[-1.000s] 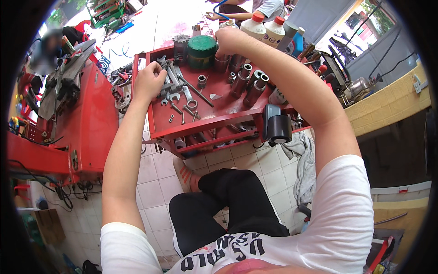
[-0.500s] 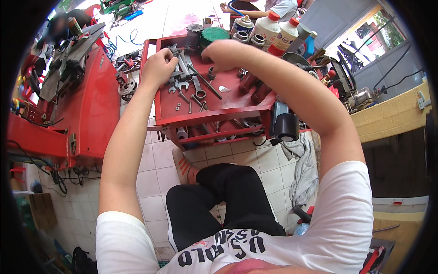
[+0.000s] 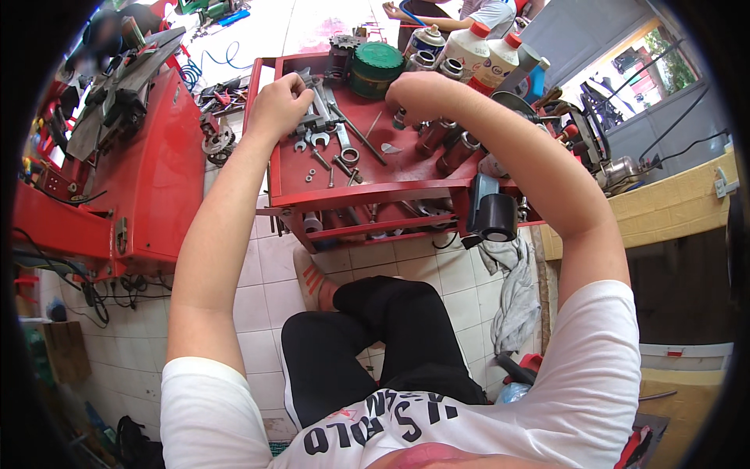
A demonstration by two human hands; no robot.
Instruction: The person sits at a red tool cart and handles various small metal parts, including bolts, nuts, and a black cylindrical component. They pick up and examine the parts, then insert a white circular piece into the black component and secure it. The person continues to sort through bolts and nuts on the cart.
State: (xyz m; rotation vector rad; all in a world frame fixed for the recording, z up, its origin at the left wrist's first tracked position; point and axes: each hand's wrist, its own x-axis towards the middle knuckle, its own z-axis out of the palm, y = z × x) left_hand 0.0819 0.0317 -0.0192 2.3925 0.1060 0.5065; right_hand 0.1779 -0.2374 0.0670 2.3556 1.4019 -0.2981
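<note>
On the red tool cart [image 3: 367,191], my left hand [image 3: 283,105] is curled at the left side, fingertips against a row of grey wrenches [image 3: 319,117]; what its fingers hold is hidden. My right hand [image 3: 420,95] bends down over the tray with closed fingers. Below its fingertips shows a small dark cylindrical socket [image 3: 400,119], partly covered by the fingers. Beside it stand large dark sockets [image 3: 434,137]. Between the hands lie a ring-ended wrench [image 3: 348,155], a thin metal rod [image 3: 363,142], bolts [image 3: 321,159] and small nuts [image 3: 310,176].
A green lidded tub [image 3: 377,62], a spray can [image 3: 425,39] and red-capped bottles [image 3: 469,45] crowd the cart's far side. To the left stands a red machine cabinet [image 3: 160,172]. A grey cloth [image 3: 516,305] lies on the tiled floor. Another person's arm [image 3: 426,19] shows beyond.
My right hand has shifted right, away from the green tub, and the small socket has moved right with it. My left hand stays at the wrenches.
</note>
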